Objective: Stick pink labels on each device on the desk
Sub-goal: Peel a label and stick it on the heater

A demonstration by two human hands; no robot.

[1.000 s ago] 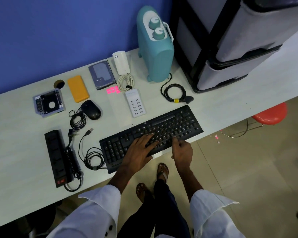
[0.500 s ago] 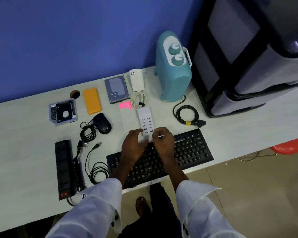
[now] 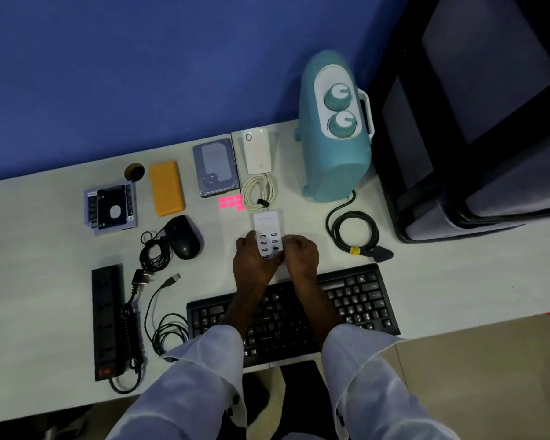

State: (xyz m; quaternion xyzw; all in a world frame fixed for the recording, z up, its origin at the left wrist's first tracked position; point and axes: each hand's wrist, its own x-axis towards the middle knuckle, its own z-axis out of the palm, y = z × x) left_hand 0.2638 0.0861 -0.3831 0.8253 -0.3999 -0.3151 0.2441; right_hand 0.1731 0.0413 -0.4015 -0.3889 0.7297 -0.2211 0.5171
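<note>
Gripping the white charger [image 3: 267, 224], left hand [image 3: 251, 263] and right hand [image 3: 301, 259] curl fingers [image 3: 291, 241]; pale desk [image 3: 45, 249] meets blue wall [image 3: 140, 74]

Dim, cool light, soft shadows. Beyond and right of the grip, the teal appliance [image 3: 334, 147] looks smeared; picture edges bow.

The left sleeve [image 3: 204, 376] and right sleeve [image 3: 372, 376] are loose and white, with wide cuffs ending over the keyboard [image 3: 356, 300]. Small dark buttons [image 3: 235, 400] dot them.
</note>
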